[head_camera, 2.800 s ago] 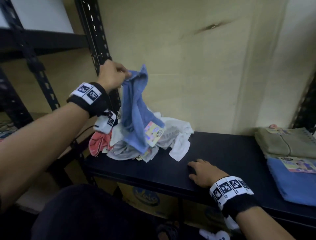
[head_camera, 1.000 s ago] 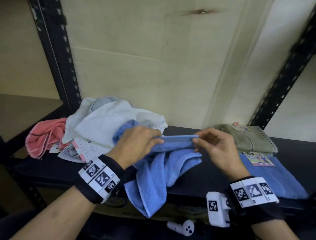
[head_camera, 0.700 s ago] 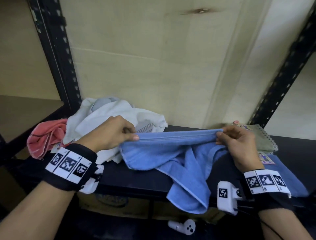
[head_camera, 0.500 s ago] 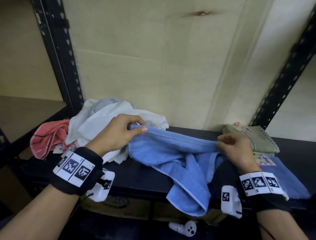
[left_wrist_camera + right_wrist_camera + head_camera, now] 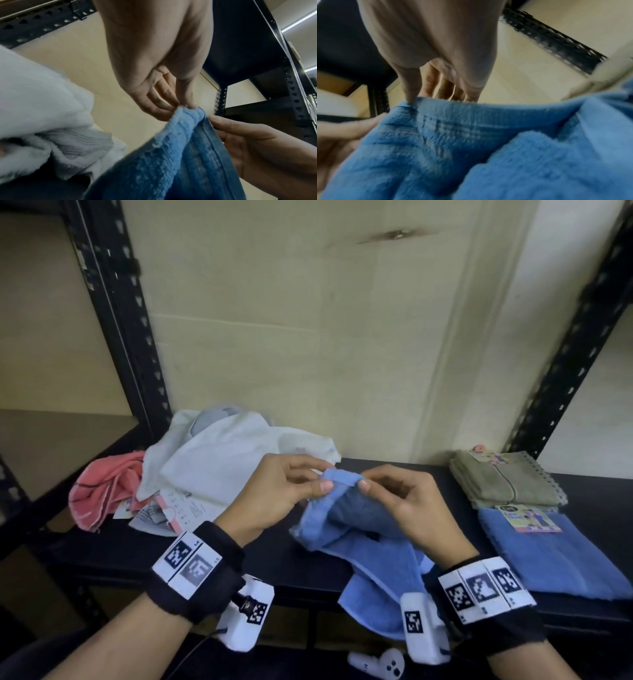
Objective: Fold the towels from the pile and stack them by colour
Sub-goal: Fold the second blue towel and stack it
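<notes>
A blue towel (image 5: 373, 539) hangs over the front edge of the black shelf (image 5: 137, 546), bunched between my hands. My left hand (image 5: 291, 491) pinches its top hem (image 5: 187, 112) between thumb and fingers. My right hand (image 5: 394, 498) pinches the same hem (image 5: 426, 102) a few centimetres to the right. The unfolded pile sits at the left: a white towel (image 5: 233, 460) on top and a pink one (image 5: 102, 491) beside it. At the right lie a folded olive towel (image 5: 503, 481) and a folded blue towel (image 5: 555, 556).
Black perforated uprights (image 5: 116, 313) (image 5: 579, 337) frame the shelf bay, with a beige wall behind. Paper labels (image 5: 164, 508) lie under the pile. A white controller (image 5: 376, 666) lies on the floor below the shelf edge.
My hands, which held the blue towel's hem stretched wide, have come together at the middle. The towel now sags in a bunch between them.
</notes>
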